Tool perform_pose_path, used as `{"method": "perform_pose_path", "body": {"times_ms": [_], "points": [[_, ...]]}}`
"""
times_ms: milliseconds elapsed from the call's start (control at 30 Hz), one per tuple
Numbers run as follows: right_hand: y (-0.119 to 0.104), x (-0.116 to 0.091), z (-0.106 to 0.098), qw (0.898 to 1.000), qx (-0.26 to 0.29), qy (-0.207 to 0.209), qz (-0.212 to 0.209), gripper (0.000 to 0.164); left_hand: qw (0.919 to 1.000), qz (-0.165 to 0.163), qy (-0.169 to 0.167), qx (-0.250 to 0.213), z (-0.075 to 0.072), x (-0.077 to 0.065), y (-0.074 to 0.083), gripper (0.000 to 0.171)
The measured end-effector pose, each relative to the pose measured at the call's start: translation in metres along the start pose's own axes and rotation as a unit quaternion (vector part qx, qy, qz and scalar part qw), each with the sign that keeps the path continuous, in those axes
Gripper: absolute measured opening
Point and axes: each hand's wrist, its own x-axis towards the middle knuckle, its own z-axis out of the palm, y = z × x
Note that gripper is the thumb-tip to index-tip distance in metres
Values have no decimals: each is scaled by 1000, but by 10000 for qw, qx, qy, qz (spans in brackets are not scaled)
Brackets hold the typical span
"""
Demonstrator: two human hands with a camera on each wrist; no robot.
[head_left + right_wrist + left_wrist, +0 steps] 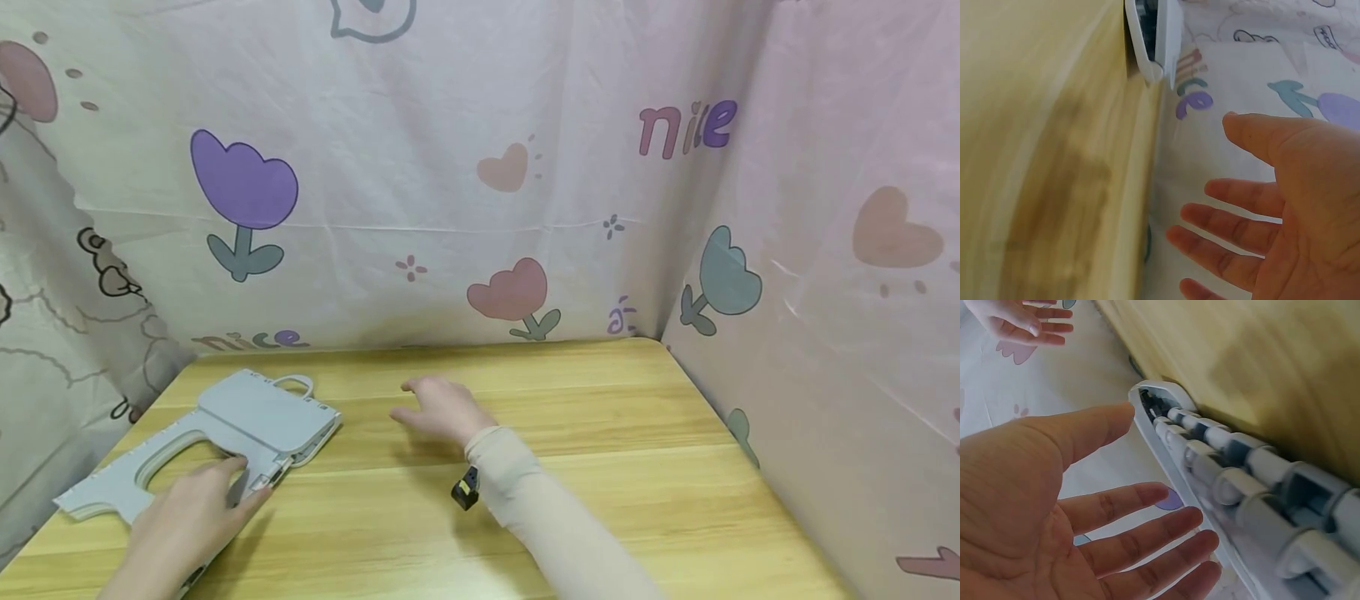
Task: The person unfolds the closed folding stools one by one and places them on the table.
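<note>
A light grey folding stool (258,408), folded flat, lies on the left part of the table, its small loop handle (297,382) toward the back. Over its near edge is my left hand (191,512), thumb and fingers spread apart. The left wrist view shows these fingers straight beside the stool's row of hinge knuckles (1235,481). My right hand (442,410) hovers over the middle of the table, to the right of the stool, holding nothing. In the right wrist view its fingers (1229,250) are extended, with one end of the stool beyond them.
The wood-grain table (615,483) reaches back to a printed curtain (360,167). More of this cloth (825,350) borders the right side, and another sheet hangs at the left. A small black and yellow device (466,489) sits at my right wrist.
</note>
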Motion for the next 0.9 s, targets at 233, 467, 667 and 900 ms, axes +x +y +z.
{"method": "perform_pose_path", "body": {"times_ms": [233,467,667,900], "points": [[-25,15,24,9998,-129,-97,-89,54,10000,-58,-29,-20,8,-7,-5,81],[-42,26,43,9991,-361,-222,-88,55,9999,-149,-8,-5,13,-10,-10,79],[-53,32,52,9988,-378,-295,-73,54,9992,-331,-205,-108,18,-10,-17,70],[-63,36,61,9992,-309,-267,6,46,9993,-307,-136,-133,23,-10,-18,67]]}}
